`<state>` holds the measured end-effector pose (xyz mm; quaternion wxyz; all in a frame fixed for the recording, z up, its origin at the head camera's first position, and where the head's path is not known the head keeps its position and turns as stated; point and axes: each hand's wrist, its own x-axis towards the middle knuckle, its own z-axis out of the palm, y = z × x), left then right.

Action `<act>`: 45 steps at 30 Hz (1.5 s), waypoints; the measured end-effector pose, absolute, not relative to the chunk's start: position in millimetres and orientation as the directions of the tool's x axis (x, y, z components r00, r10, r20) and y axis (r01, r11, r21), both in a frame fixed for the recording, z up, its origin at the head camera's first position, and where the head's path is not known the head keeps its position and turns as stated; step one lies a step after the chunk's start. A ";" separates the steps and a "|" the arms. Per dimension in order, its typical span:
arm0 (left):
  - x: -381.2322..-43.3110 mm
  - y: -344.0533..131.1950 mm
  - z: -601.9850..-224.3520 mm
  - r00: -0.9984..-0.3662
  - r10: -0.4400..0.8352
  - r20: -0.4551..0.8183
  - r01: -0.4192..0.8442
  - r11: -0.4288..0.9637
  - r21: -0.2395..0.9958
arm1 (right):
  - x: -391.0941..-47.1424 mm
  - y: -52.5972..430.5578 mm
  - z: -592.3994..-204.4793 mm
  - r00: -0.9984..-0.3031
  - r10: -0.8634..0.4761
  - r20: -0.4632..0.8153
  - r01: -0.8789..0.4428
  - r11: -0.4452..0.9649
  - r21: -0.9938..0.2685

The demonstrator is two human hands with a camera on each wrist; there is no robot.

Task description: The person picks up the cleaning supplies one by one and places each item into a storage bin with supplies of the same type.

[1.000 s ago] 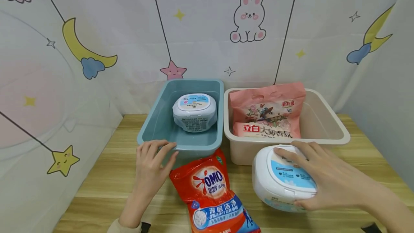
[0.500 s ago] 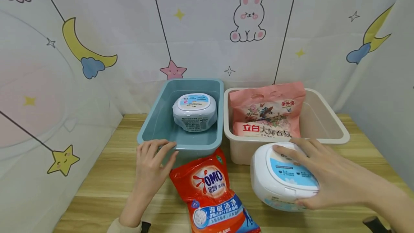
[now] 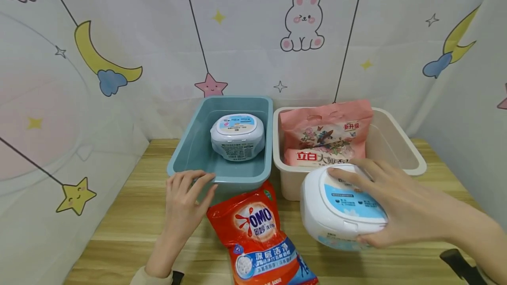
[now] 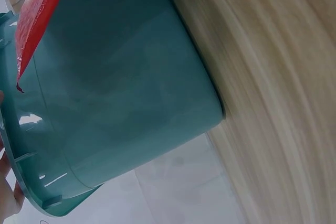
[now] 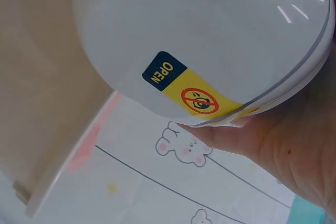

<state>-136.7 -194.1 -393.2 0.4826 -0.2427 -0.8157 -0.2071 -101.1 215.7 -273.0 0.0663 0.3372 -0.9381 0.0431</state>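
Note:
My right hand (image 3: 396, 206) grips a white plastic tub (image 3: 317, 206) with a blue label on its lid, fingers over the far side and thumb at the near edge. The tub tilts in front of the cream bin (image 3: 291, 184); the right wrist view shows an OPEN sticker (image 5: 165, 71) on its side. My left hand (image 3: 186, 201) rests its relaxed fingers on the near rim of the blue-green bin (image 3: 241, 179). In that bin sits a similar white tub (image 3: 237, 137). A red OMO detergent bag (image 3: 257, 236) lies between my hands, against the blue-green bin.
A pink detergent bag (image 3: 326, 133) leans upright inside the cream bin, on its left side. Both bins stand side by side at the back of the wooden table (image 3: 130, 232). Behind them hangs a white curtain (image 3: 245, 43) with printed bunnies and stars.
My right hand has carried the white tub slightly left and up, toward the cream bin's front. The left hand has stayed on the blue-green bin's rim.

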 end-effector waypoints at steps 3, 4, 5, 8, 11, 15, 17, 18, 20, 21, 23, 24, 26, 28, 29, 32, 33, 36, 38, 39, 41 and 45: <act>-136.3 -194.4 -393.2 -0.419 0.197 0.886 0.595 0.797 0.104 | -101.8 212.7 -267.5 -0.767 -0.624 0.148 -0.636 0.770 -0.045; -136.3 -194.5 -393.3 -0.418 0.198 0.887 0.596 0.796 0.104 | -102.0 211.7 -265.8 -0.767 -0.625 0.148 -0.636 0.770 -0.046; -136.5 -194.6 -393.4 -0.417 0.198 0.887 0.598 0.795 0.104 | -102.3 210.9 -264.3 -0.765 -0.627 0.150 -0.638 0.768 -0.046; -136.3 -194.4 -393.4 -0.422 0.195 0.885 0.597 0.795 0.109 | -104.3 208.2 -261.4 -0.741 -0.648 0.177 -0.662 0.748 -0.032; -135.6 -193.9 -393.1 -0.432 0.191 0.881 0.593 0.797 0.118 | -106.3 205.4 -259.2 -0.719 -0.667 0.196 -0.682 0.731 -0.014; -134.8 -194.1 -392.7 -0.444 0.191 0.875 0.586 0.801 0.123 | -107.4 201.2 -255.6 -0.701 -0.680 0.215 -0.696 0.718 0.001; -134.6 -194.5 -392.9 -0.446 0.194 0.874 0.587 0.800 0.122 | -108.0 199.6 -253.6 -0.685 -0.692 0.228 -0.708 0.706 0.013; -134.6 -194.7 -393.2 -0.447 0.196 0.873 0.588 0.800 0.121 | -108.3 198.7 -252.5 -0.679 -0.696 0.234 -0.712 0.702 0.018; -134.3 -195.0 -393.3 -0.454 0.198 0.869 0.589 0.799 0.126 | -108.9 197.3 -250.1 -0.671 -0.703 0.238 -0.719 0.695 0.026; -134.3 -195.0 -393.4 -0.455 0.198 0.868 0.589 0.798 0.126 | -109.2 196.4 -248.8 -0.669 -0.704 0.236 -0.720 0.693 0.026; -134.2 -195.0 -393.5 -0.459 0.196 0.867 0.588 0.799 0.131 | -109.7 194.7 -245.8 -0.672 -0.702 0.234 -0.718 0.695 0.025; -134.3 -194.8 -393.6 -0.459 0.195 0.867 0.587 0.799 0.131 | -109.8 193.9 -244.1 -0.677 -0.699 0.232 -0.715 0.699 0.023; -134.4 -194.4 -393.3 -0.453 0.193 0.870 0.588 0.799 0.129 | -110.0 192.3 -240.3 -0.683 -0.694 0.226 -0.711 0.703 0.011; -134.7 -194.0 -393.3 -0.442 0.191 0.877 0.589 0.798 0.123 | -110.4 191.0 -236.1 -0.687 -0.690 0.227 -0.709 0.705 0.001; -134.8 -193.9 -393.2 -0.437 0.191 0.879 0.591 0.798 0.121 | -110.6 190.3 -233.9 -0.687 -0.690 0.227 -0.709 0.705 -0.003; -135.0 -193.7 -393.2 -0.430 0.190 0.883 0.592 0.797 0.117 | -111.1 189.0 -228.1 -0.688 -0.690 0.226 -0.711 0.703 -0.016; -135.1 -193.7 -393.5 -0.430 0.190 0.883 0.593 0.797 0.117 | -111.3 188.7 -226.3 -0.688 -0.690 0.226 -0.711 0.703 -0.016; -135.1 -193.9 -393.5 -0.434 0.191 0.880 0.591 0.798 0.119 | -112.2 187.2 -221.4 -0.688 -0.691 0.221 -0.711 0.702 -0.020; -134.9 -194.1 -393.4 -0.439 0.192 0.878 0.590 0.799 0.120 | -113.0 186.1 -218.5 -0.686 -0.693 0.223 -0.714 0.700 -0.021; -134.7 -194.1 -393.2 -0.443 0.192 0.876 0.588 0.799 0.122 | -113.7 185.4 -217.1 -0.680 -0.697 0.227 -0.718 0.696 -0.019; -134.1 -194.4 -393.2 -0.449 0.190 0.873 0.584 0.802 0.126 | -115.5 183.3 -214.3 -0.673 -0.702 0.233 -0.725 0.688 -0.020; -133.3 -194.3 -392.7 -0.450 0.188 0.873 0.580 0.805 0.126 | -120.6 178.9 -208.7 -0.654 -0.717 0.242 -0.740 0.672 -0.008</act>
